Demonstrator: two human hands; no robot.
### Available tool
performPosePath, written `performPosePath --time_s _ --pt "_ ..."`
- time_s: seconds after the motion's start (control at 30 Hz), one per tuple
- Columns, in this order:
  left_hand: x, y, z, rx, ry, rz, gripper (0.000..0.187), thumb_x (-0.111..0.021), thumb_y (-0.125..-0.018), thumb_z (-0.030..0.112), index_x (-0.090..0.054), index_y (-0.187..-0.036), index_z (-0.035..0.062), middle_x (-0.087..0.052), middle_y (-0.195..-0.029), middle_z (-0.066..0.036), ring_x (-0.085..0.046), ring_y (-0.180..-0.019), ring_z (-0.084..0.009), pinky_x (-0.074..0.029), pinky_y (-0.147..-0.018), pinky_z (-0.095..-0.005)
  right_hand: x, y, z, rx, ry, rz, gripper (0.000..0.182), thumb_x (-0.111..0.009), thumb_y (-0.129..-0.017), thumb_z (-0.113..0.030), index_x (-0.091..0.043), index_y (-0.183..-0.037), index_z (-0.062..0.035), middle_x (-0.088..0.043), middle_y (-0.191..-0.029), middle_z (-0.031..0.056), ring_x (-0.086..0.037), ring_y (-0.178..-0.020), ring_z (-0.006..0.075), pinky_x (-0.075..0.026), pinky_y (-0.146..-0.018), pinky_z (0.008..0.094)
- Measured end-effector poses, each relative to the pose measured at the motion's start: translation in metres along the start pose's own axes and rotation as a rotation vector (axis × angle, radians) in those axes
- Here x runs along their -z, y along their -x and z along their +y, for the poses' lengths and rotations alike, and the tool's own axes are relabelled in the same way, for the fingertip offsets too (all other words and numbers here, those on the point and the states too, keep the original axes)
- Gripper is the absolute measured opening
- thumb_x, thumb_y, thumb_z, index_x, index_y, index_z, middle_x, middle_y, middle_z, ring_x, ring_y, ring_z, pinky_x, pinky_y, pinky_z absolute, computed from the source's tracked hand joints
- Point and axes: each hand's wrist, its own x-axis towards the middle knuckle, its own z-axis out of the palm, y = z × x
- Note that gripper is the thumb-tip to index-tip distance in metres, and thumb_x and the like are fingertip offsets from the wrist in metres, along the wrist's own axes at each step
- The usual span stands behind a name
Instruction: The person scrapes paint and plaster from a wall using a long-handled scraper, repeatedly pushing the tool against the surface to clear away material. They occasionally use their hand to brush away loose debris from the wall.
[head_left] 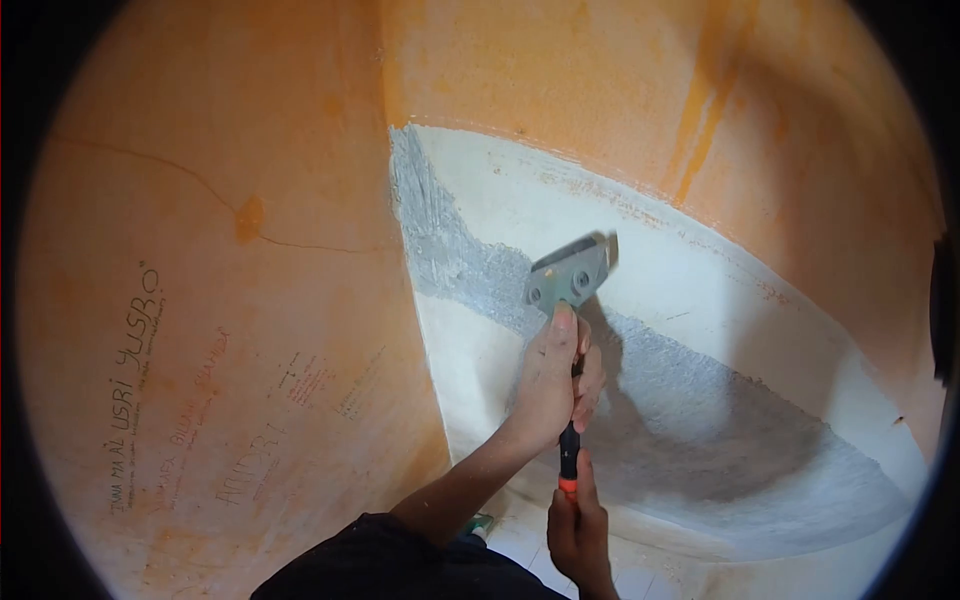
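A wall scraper with a wide grey metal head lies against the wall, its head tilted up to the right. Close below that head, my left hand is wrapped round the shaft, its thumb along the neck. Lower down, my right hand grips the black and orange handle near its end. Around the head, the wall shows a band of rough grey bare surface between areas of smooth white coating. Whether the blade edge touches the wall cannot be made out.
Handwriting covers parts of the orange wall at left, which meets the scraped wall at a corner. More orange paint lies above the white. White floor tiles and a green shoe show below.
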Motion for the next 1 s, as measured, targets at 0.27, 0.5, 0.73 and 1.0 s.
performPosePath --time_s 0.27,0.5,0.73,1.0 --pt "-0.004 0.0 0.006 0.036 0.058 -0.046 0.047 -0.029 -0.101 0.056 -0.036 -0.085 0.0121 -0.037 -0.052 0.001 -0.032 -0.033 -0.0073 -0.03 -0.03 -0.0225 0.002 0.006 0.006 0.074 0.037 -0.005 0.057 -0.039 -0.098 -0.006 -0.018 -0.15 0.0015 -0.049 -0.066 0.0008 -0.045 -0.056 0.0058 -0.04 -0.053 0.0227" --pt "-0.008 0.0 0.005 0.022 0.032 -0.033 0.048 -0.032 -0.099 0.058 -0.035 -0.084 0.0127 -0.035 -0.052 0.002 -0.031 -0.034 -0.007 -0.029 -0.03 -0.0221 0.006 0.005 0.002 0.095 0.077 0.007 0.057 -0.041 -0.097 -0.006 -0.02 -0.149 0.0024 -0.051 -0.066 0.0027 -0.047 -0.056 0.0072 -0.04 -0.055 0.0236" --pt "-0.008 -0.002 0.006 0.009 0.098 -0.028 0.049 -0.033 -0.098 0.06 -0.037 -0.085 0.0125 -0.035 -0.052 0.002 -0.032 -0.034 -0.0074 -0.028 -0.03 -0.0217 0.006 0.001 -0.003 0.146 0.113 0.007 0.057 -0.042 -0.097 -0.007 -0.021 -0.149 0.0034 -0.053 -0.068 0.0042 -0.049 -0.058 0.0089 -0.041 -0.057 0.0246" --pt "-0.006 -0.004 0.011 0.042 0.086 -0.022 0.048 -0.032 -0.099 0.058 -0.037 -0.085 0.0126 -0.034 -0.05 0.002 -0.031 -0.033 -0.0076 -0.028 -0.03 -0.0223 0.009 0.006 -0.015 0.016 0.047 -0.021 0.058 -0.04 -0.098 -0.009 -0.017 -0.15 0.0022 -0.052 -0.069 0.003 -0.049 -0.058 0.0078 -0.042 -0.056 0.0243"
